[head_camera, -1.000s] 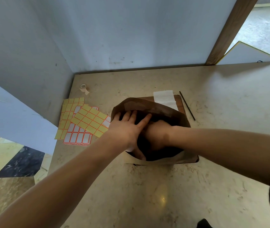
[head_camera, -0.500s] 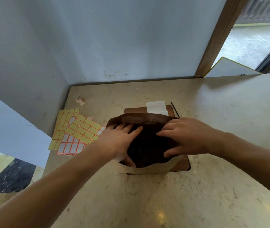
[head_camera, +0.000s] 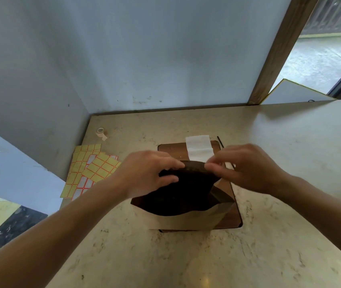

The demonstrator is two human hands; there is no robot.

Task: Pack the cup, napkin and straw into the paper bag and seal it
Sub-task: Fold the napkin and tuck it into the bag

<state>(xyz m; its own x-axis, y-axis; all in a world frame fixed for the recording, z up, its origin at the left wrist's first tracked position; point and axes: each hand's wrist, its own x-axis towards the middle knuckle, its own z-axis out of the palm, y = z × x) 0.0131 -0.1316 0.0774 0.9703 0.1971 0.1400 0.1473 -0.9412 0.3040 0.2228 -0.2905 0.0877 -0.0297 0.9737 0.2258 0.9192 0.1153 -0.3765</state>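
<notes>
— What lay on the bench [head_camera: 290,163]?

— Speckled beige stone, set into a corner of pale blue walls. On it was a dark wooden board [head_camera: 171,147], and on the board stood the paper bag [head_camera: 186,206], its mouth open toward the camera and dark inside. I could not tell what was in it.

— And the hands?

— Both were at the far edge of the bag's mouth. The left hand [head_camera: 146,173] had its fingers curled over that edge with the thumb below, pinching the paper. The right hand [head_camera: 248,169] did the same from the other side, fingertips closed on the rim.

— The other things?

— Sheets of yellow and white labels [head_camera: 90,169] with red borders lay left of the board. The white napkin [head_camera: 199,148] lay on the board's far edge, behind the hands. The thin black straw [head_camera: 219,140] showed just beside the napkin, mostly hidden by the right hand. A small tape roll [head_camera: 101,132] sat near the corner.
</notes>
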